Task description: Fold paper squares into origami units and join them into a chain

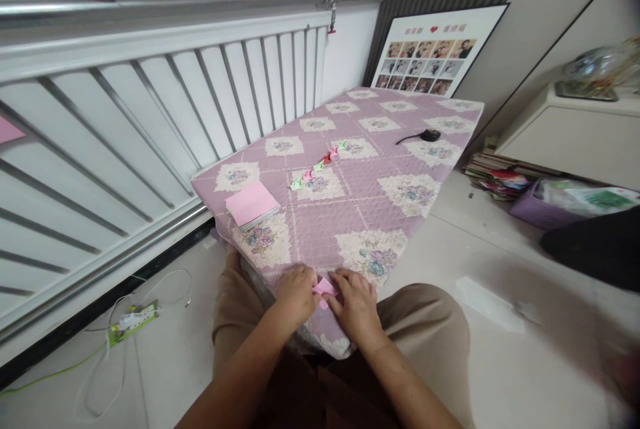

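Between my two hands, at the near corner of the table, is a small folded piece of pink paper (326, 286). My left hand (297, 294) pinches its left side, fingers curled. On its right side, my right hand (356, 302) presses the paper with thumb and fingers bent. Further up the table, several small folded paper pieces (319, 166) in green, pink and red stand in a slanting row. To the left lies a stack of square paper (253, 204) with a pink sheet on top.
A purple floral cloth (320, 236) covers the table. A black object with a thin tail (430, 135) lies towards its far right. A white radiator (165, 109) runs along the left. On the floor are a power strip (134, 324) with cables and a purple bin (540, 206).
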Motion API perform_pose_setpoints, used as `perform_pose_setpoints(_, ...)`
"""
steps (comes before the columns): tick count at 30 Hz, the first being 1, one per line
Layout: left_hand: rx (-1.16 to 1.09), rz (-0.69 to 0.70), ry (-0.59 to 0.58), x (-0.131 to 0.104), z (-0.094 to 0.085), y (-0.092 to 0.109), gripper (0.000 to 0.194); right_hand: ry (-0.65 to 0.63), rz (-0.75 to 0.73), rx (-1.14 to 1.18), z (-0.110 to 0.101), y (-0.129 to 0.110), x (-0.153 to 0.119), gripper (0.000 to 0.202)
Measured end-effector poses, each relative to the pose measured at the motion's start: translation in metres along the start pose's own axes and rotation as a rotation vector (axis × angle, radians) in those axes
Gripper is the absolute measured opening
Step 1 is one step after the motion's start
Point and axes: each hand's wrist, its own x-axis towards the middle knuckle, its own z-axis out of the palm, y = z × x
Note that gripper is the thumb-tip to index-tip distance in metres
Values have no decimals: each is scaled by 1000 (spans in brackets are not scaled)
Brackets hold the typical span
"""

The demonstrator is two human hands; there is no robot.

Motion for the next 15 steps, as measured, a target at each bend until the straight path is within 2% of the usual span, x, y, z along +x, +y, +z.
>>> perform_pose_setpoints(3, -56, 3, 35, -5, 2, 1, 17, -21, 3, 11, -1, 0, 0, 30)
perform_pose_setpoints(7, -88, 23, -11, -8, -1, 0, 23, -58, -35, 46, -3, 1, 2, 14)
perform_pose_setpoints(12, -26, 67, -60, -6, -3, -2, 6, -95, -72, 112, -5, 2, 4, 3)
perform_pose_setpoints(15, -9, 71, -61, -6, -2, -3, 4, -97, -88, 136, -5, 3, 3, 3)
